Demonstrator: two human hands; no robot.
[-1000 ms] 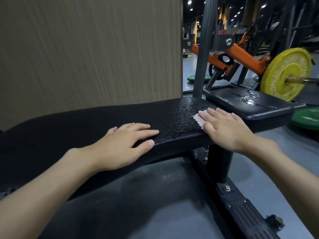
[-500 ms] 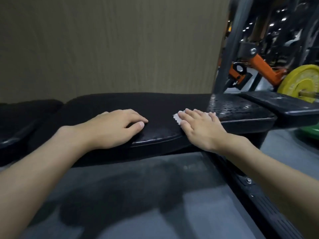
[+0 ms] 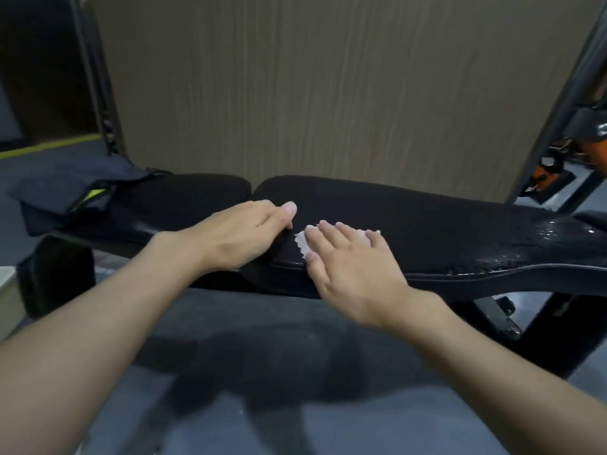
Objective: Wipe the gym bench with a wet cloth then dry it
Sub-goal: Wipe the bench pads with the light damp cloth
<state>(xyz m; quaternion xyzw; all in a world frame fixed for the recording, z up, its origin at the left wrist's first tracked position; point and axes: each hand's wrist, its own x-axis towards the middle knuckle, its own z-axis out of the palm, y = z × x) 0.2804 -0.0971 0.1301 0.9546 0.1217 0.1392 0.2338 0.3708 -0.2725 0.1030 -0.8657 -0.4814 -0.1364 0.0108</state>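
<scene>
Grey rubbery flooring [image 3: 295, 421] fills the ground nearest the camera, in front of the bench, with a soft shadow lying across it. Above it, two bare forearms reach forward to the long black padded gym bench [image 3: 427, 221].

The right hand [image 3: 354, 267] lies palm down at the bench's near edge. Its fingers are straight and slightly spread, pressing a small white cloth with a scalloped edge [image 3: 303, 245] flat against the vinyl. It neither pinches nor bunches the cloth, most of which is hidden under the fingers. The left hand [image 3: 239, 234] rests just beside it, at the left end of the same pad, with loosely bent fingers and nothing in its grasp. It seems to be there only for support.

Toward the bench's right end, beads and smears of water [image 3: 542, 254] glint on the pad, while the stretch around the hands looks matt. Left of the bench, across a narrow gap, a second black pad [image 3: 203, 192] carries a dark folded garment with a yellow-green stripe [image 3: 65, 198]. Behind the bench stands a brown wood-grain panel [image 3: 312, 93].

A wiping pass along the pad seems to be in hand, though I cannot tell whether it is the wet pass or the drying one. The next move likely calls for even downward pressure and a long sweep toward the bench's right end, where the water has yet to be taken up.
</scene>
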